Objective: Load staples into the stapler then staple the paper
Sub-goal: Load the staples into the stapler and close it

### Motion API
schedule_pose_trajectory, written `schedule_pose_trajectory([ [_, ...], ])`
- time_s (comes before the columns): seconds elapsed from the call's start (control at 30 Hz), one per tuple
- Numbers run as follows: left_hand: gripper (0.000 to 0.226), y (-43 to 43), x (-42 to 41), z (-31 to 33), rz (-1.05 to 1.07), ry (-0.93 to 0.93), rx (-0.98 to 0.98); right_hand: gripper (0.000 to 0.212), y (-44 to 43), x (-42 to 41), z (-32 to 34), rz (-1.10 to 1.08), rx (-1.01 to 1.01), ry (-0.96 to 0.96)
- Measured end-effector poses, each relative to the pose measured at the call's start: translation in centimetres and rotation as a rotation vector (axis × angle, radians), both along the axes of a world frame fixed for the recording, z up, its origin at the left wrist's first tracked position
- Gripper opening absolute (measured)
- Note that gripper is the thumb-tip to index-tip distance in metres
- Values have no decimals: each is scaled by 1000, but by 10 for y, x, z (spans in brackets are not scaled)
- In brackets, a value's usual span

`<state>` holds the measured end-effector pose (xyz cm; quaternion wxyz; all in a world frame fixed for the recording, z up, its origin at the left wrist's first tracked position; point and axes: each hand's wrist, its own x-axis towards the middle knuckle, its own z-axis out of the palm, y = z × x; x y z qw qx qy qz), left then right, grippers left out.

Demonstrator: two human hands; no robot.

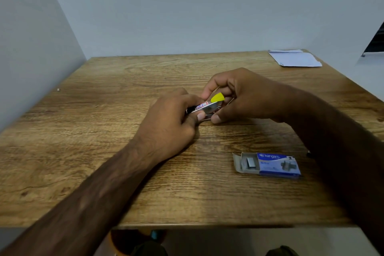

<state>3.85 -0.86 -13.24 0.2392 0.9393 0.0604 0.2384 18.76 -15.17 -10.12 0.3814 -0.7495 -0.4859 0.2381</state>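
A small silver stapler [207,107] with a yellow tip and a red-and-white label sits low over the middle of the wooden table [104,151]. My left hand [172,122] grips its rear end from the left. My right hand [245,95] pinches its yellow front end from the right. Both hands hide much of the stapler. A blue staple box [270,165] lies on the table at the near right, its tray slid partly out with a strip of staples [250,162] showing. The white paper [295,58] lies at the far right corner.
Grey walls close the table in on the left and at the back. The table's front edge runs across the bottom of the view, with my knees below it. A tiny white speck [58,89] lies near the left edge.
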Motion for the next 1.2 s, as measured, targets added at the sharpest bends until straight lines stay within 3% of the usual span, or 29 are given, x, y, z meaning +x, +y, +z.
schedule_pose_trajectory([
  [0.17, 25, 1, 0, -2, 14, 4, -24, 47, 0, -1, 1, 3, -16, 6],
  [0.4, 12, 7, -1, 3, 21, -178, -639, 45, 5, -3, 4, -129, 218, 211],
  [0.6, 17, 4, -3, 2, -76, -168, -909, 33, 6, -6, 2, -121, 349, 356],
  [0.73, 43, 0, -6, 5, -83, -117, -883, 29, 11, -9, -3, -112, 347, 322],
  [0.9, 73, 2, -8, 6, -73, -125, -654, 22, 14, -13, -5, -69, 338, 275],
  [1.2, 65, 13, -15, 5, 146, -76, -412, 77, 10, -15, -5, 161, 120, 214],
])
